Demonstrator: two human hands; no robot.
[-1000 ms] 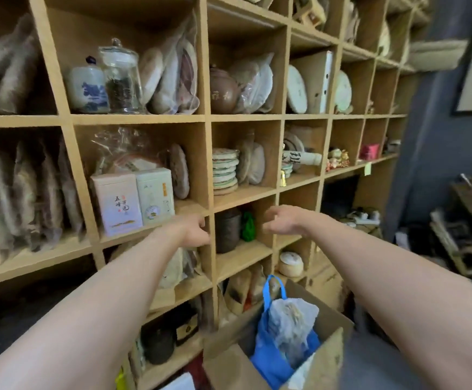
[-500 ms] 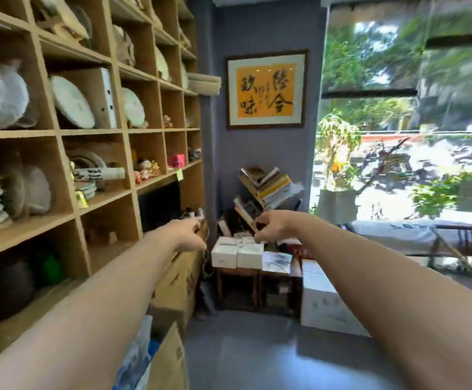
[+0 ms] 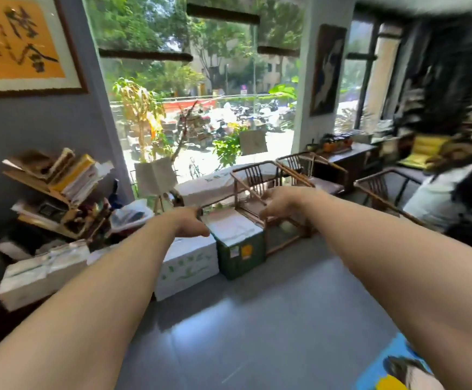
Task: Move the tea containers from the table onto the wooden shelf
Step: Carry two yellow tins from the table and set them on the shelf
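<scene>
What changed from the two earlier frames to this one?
The view swung right, away from the wooden shelf, which is now out of frame, past the calligraphy picture to the window and chairs. Nothing was taken hold of or let go. Unchanged: left hand and right hand stay outstretched and empty.

We saw through a single head-worn camera, looking forward and slightly down across the grey tiled floor. It faced the large bright window, with both bare forearms close in the foreground.
</scene>
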